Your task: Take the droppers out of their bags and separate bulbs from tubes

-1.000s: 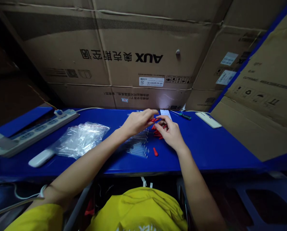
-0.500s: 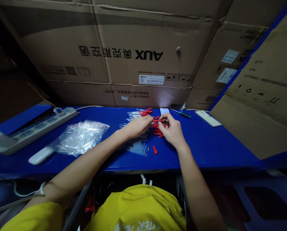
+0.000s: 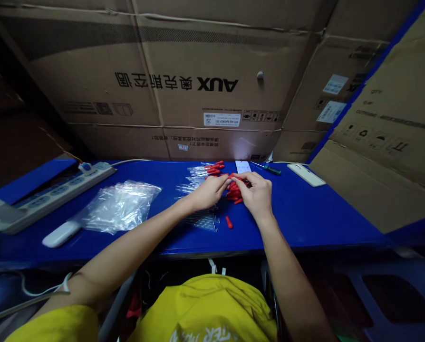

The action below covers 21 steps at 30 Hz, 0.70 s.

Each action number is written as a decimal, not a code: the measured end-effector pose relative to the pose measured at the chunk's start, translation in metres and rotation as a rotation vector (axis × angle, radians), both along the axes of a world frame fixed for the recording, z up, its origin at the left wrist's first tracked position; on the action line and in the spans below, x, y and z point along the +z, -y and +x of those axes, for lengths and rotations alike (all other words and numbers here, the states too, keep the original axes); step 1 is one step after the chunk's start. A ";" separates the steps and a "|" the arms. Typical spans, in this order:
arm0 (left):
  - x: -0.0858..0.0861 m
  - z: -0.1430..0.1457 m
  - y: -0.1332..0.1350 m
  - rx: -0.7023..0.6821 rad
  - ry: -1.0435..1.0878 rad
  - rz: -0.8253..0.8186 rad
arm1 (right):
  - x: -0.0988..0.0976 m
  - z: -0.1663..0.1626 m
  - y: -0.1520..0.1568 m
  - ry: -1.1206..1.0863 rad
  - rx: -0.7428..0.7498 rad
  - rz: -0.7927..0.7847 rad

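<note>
My left hand [image 3: 208,191] is closed in a pinch above the glass tubes. Whatever sits between its fingertips is covered by the fingers. Almost touching it, my right hand [image 3: 258,192] pinches a red rubber bulb [image 3: 235,176] between thumb and forefinger. Below the right fingers lies a pile of red rubber bulbs [image 3: 234,191], partly hidden. One loose bulb [image 3: 228,222] rests nearer the table's front edge. Clear glass tubes [image 3: 202,220] spread under and beside the left hand. Behind it are glass droppers with red bulbs fitted [image 3: 214,167].
Clear plastic bags [image 3: 121,204] lie left, by a white rounded device [image 3: 61,233] and a power strip [image 3: 55,192]. A white card [image 3: 243,166], a screwdriver [image 3: 271,170] and a white phone [image 3: 306,175] lie at the back. Cardboard [image 3: 155,104] walls the blue table [image 3: 305,223].
My two hands have come together, fingertips nearly meeting at the red bulb. The right fingers have moved slightly left and closed more tightly. The camera view has shifted a little.
</note>
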State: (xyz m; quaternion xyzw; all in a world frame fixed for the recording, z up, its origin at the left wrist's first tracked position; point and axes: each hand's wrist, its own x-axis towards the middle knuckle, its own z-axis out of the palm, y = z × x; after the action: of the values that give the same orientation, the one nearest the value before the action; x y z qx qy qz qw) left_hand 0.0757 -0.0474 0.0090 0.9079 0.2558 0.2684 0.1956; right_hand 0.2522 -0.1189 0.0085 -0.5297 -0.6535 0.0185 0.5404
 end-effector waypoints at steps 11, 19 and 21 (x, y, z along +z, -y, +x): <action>0.007 -0.004 -0.005 0.011 -0.083 0.181 | 0.001 -0.006 -0.006 -0.294 0.051 -0.092; 0.004 -0.044 -0.040 0.187 -0.115 0.170 | 0.010 0.068 -0.007 -0.746 -0.227 0.280; 0.009 -0.056 -0.047 0.259 -0.079 0.178 | 0.009 0.080 -0.009 -0.663 -0.220 0.218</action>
State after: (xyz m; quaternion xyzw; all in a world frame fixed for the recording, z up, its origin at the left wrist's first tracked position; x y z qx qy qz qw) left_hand 0.0197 -0.0007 0.0179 0.8909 0.3535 0.2771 0.0681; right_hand 0.3317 -0.1101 0.0178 -0.5013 -0.3803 0.0612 0.7748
